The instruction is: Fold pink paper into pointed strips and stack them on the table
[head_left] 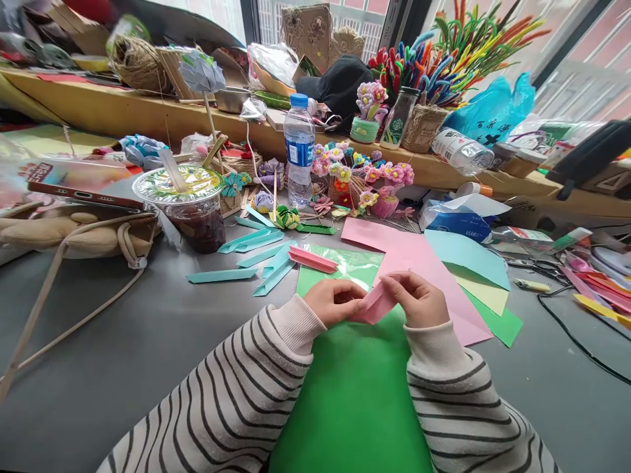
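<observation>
Both of my hands pinch one small folded pink paper strip (375, 304) just above a green paper sheet (355, 387). My left hand (334, 300) grips its left end with fingers curled. At the strip's right end my right hand (419, 300) holds it between thumb and fingers. Both arms wear striped sleeves. Two finished pink folded strips (313, 258) lie a little beyond my left hand. Several teal folded strips (256, 253) are scattered further left.
Pink, blue, yellow and green sheets (434, 263) lie stacked to the right. A lidded drink cup (190, 207) and a water bottle (298, 151) stand behind. Paper flowers (365, 180), a tissue pack (456, 220), a phone (81, 184) on a bag, and a black cable (576, 338) surround the work spot.
</observation>
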{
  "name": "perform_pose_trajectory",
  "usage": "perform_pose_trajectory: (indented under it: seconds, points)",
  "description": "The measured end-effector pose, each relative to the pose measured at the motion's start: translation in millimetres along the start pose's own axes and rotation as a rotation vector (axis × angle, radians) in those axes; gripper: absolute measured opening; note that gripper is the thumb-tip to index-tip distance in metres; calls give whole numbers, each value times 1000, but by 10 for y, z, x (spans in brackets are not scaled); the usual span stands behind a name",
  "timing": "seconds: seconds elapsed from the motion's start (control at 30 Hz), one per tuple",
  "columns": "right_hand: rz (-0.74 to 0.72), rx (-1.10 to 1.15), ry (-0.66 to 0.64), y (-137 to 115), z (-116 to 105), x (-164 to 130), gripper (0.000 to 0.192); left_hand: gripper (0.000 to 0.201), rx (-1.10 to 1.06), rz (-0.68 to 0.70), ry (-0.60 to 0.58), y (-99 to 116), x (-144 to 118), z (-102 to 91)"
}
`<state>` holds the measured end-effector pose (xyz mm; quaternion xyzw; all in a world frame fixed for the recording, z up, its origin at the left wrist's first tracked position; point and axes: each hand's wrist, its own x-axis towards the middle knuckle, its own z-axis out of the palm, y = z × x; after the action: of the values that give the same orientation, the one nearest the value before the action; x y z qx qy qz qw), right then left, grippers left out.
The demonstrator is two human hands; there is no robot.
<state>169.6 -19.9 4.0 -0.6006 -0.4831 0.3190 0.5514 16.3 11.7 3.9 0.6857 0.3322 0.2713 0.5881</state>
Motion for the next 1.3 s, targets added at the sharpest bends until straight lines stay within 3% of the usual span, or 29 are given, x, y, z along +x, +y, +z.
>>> perform_pose_trajectory:
  seconds: [0.13, 0.2, 0.3, 0.4, 0.5, 0.63, 0.8, 1.0, 1.13, 1.3]
  points:
    - [-47, -24, -67, -44, 49, -56, 19, 20, 37, 16, 26, -3, 22, 12]
    - [-35, 47, -54, -46, 55, -61, 23, 18, 2, 3, 110, -2, 34, 5]
    - [-1, 166, -93, -39, 55, -57, 31, 18, -162, -70, 303, 17, 44, -25]
    - [18, 194, -206, -43, 77, -68, 29, 20, -382, -111, 384, 35, 41, -52]
    - [49, 154, -252, -55, 107, -86, 24, 25, -508, -142, 370, 40, 37, -49]
    - [121, 177, -210, -70, 80, -80, 26, 28, -486, -170, 266, 55, 35, -42]
    - [130, 113, -262, -79, 1, -47, 26, 26, -360, -74, 387, 48, 32, -65]
    - [85, 146, -248, -65, 16, -47, 21, 20, -260, -9, 279, -22, 30, -42]
    - [103, 189, -235, -67, 27, -53, 19, 22, -290, -37, 212, -26, 34, -31]
    - [168, 245, -245, -96, 14, -56, 19, 22, -283, -32, 273, -33, 42, -29]
